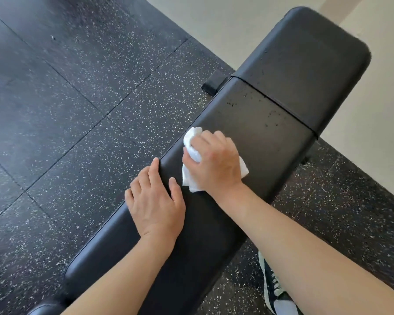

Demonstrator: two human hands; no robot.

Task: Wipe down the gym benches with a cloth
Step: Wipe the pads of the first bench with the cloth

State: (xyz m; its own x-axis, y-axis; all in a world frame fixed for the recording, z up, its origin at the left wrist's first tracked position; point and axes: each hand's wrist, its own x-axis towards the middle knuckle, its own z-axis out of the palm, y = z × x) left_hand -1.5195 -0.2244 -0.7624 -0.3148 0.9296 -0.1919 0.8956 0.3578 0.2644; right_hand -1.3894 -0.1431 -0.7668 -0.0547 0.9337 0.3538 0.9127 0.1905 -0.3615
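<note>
Bench (271, 133): black padded vinyl, two pads split by seam, runs diagonally across my view. I note dark specks on long pad near seam. Cloth (192, 153): white, crumpled, on long pad mid-length. Right hand (216, 164) grips cloth, fingers curled round it, pressing down. Left hand (155, 198) flat, fingers straight, resting on pad's left edge just beside cloth. Floor (66, 110): dark speckled rubber tiles.

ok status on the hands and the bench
Right hand grips cloth on bench. Left hand flat on bench edge. Specks ahead, nothing blocking.
</note>
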